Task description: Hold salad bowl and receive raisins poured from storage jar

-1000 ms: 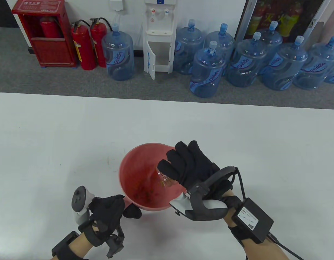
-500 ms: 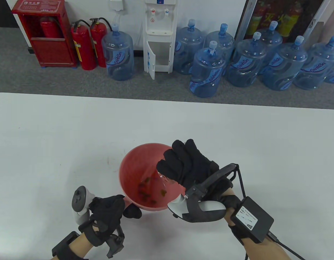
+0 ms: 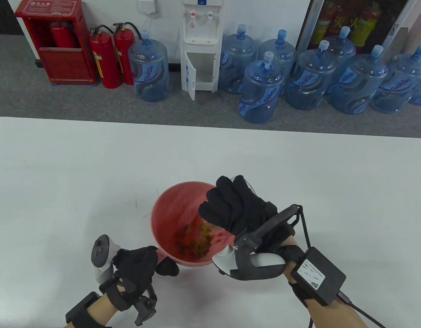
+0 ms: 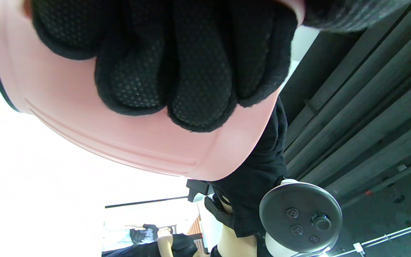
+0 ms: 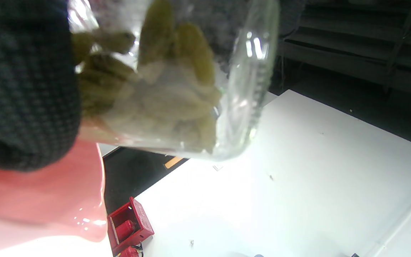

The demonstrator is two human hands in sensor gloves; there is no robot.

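A pink salad bowl (image 3: 169, 212) stands near the table's front edge, tilted toward me. My left hand (image 3: 138, 263) grips its near-left rim; in the left wrist view my fingers (image 4: 191, 71) press the bowl's outer wall (image 4: 84, 117). My right hand (image 3: 237, 208) holds a clear glass storage jar (image 5: 198, 78) tipped over the bowl, mouth down; in the table view the jar is almost hidden under the glove. Greenish-brown raisins (image 3: 196, 239) lie in the bowl's bottom, and more raisins (image 5: 170, 92) sit at the jar's mouth.
The white table (image 3: 94, 171) stretches far beyond the bowl on all sides. A black sensor box (image 3: 318, 275) and cable hang at my right wrist. Water jugs (image 3: 261, 92), a dispenser and fire extinguishers stand on the floor behind the table.
The pile of raisins in the bowl has grown. My right hand has tipped the jar a little further and moved slightly left. My left hand and the bowl have stayed put.
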